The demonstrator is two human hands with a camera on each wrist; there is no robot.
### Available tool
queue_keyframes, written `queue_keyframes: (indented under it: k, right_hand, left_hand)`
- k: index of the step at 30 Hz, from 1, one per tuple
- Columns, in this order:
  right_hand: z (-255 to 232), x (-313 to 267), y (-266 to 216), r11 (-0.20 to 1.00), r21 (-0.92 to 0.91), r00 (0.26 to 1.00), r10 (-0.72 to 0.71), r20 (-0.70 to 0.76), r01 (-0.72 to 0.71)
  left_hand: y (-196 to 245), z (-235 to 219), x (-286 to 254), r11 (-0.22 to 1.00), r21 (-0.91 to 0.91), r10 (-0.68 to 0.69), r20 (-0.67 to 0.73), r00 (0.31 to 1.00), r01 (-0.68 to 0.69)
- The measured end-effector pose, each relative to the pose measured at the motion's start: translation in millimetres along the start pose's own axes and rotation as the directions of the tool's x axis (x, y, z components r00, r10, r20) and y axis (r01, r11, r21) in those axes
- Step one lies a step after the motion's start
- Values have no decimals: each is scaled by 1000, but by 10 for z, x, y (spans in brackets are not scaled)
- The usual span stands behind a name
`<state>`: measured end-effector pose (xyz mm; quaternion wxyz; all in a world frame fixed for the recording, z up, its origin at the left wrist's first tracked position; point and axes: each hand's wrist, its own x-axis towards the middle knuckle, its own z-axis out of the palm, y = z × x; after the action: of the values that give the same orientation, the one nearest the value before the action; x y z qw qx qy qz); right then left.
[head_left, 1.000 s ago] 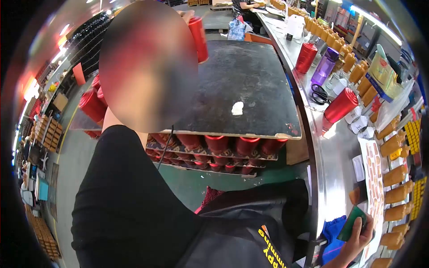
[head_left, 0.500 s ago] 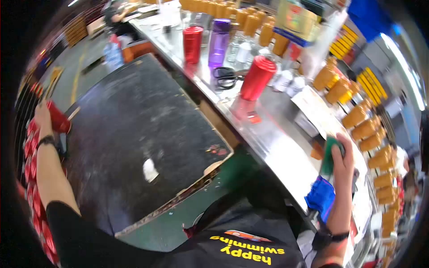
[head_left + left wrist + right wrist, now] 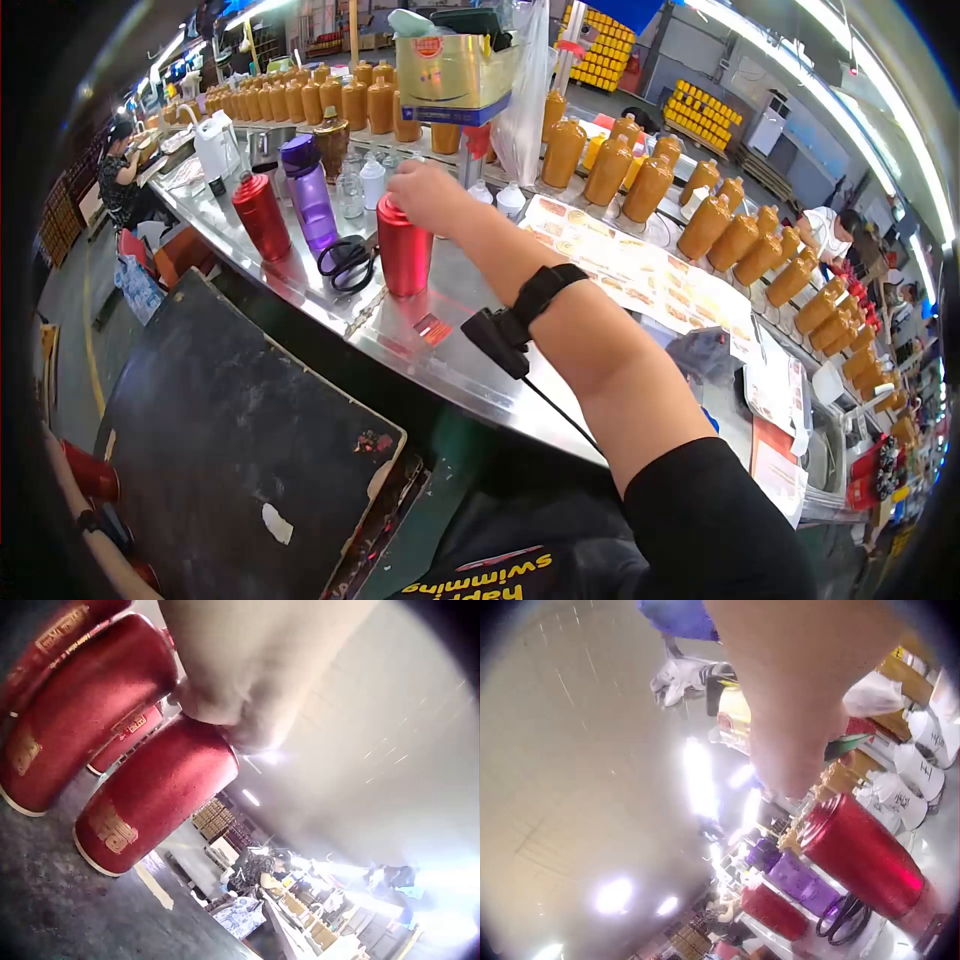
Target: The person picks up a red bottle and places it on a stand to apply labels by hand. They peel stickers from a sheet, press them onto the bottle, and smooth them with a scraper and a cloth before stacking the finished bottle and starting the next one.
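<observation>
In the head view my right hand (image 3: 432, 196) is at the top of a red bottle (image 3: 405, 252) standing on the metal bench. The right wrist view has that hand (image 3: 799, 727) pinching a green piece (image 3: 846, 747), just over the bottle's (image 3: 864, 859) stepped top; whether they touch is unclear. My left hand (image 3: 240, 690) holds the top end of a red bottle (image 3: 157, 796) in the left wrist view, its fingertips mostly hidden. More red bottles (image 3: 94, 705) stand beside it on the dark board (image 3: 67, 900).
Left of the right hand's bottle are black scissors (image 3: 347, 264), a purple bottle (image 3: 311, 198) and another red bottle (image 3: 262, 217). Printed sheets (image 3: 640, 265), small white bottles (image 3: 511, 200) and rows of brown bottles (image 3: 563, 152) line the bench. A dark board (image 3: 240, 420) lies below.
The head view has swung right. My right hand, with the green piece, has moved from the near part of the bench to the standing red bottle. The left hand has left the head view.
</observation>
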<state>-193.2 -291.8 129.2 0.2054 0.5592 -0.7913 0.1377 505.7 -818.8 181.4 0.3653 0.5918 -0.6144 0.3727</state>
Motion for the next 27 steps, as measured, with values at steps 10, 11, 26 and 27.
queue_keyframes:
  k: [10,11,26,27]
  right_hand:
    - [102,-138,-214,951,184,926,288,-243,-247]
    - [81,-185,-231,944,210,919,303,-252,-254]
    - [-638,-952,151,886,458,924,233,-302,-74]
    - [-940,-1070,189,871,483,928,252,-275,-93]
  left_hand:
    - [2770,-2035,595,491,-677,318,-446,836,-548]
    - [3072,-2395,521,372,-781,365,-373,853,-501]
    - [5583,-4346,-1340,-345,-921,888,-384,255,-182]
    - [5706,-4371,-1493,-355,-931,910,-365,196,-86]
